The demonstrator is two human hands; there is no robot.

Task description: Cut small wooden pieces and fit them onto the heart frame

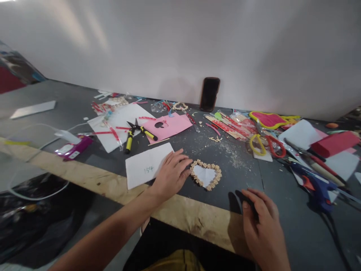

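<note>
A heart-shaped frame (213,184) edged with small pale wooden-looking beads lies on the dark table, white paper inside it. My left hand (172,171) is stretched out flat at its left side, fingertips at the beaded edge; whether they press on it I cannot tell. Under and beside this hand lies a white card (142,171) with "154" written in green. To the right of the heart, apart from it, my right hand (263,218) hovers near the table edge. Its thumb and fingers are apart with only dark shadow visible between them.
Yellow-black pliers (129,141) lie on white and pink paper (176,126). A phone (209,94) leans against the wall. Scissors (257,145), a blue glue gun (313,184) and red paper (335,144) crowd the right. A purple device (75,148) with a white cable lies left.
</note>
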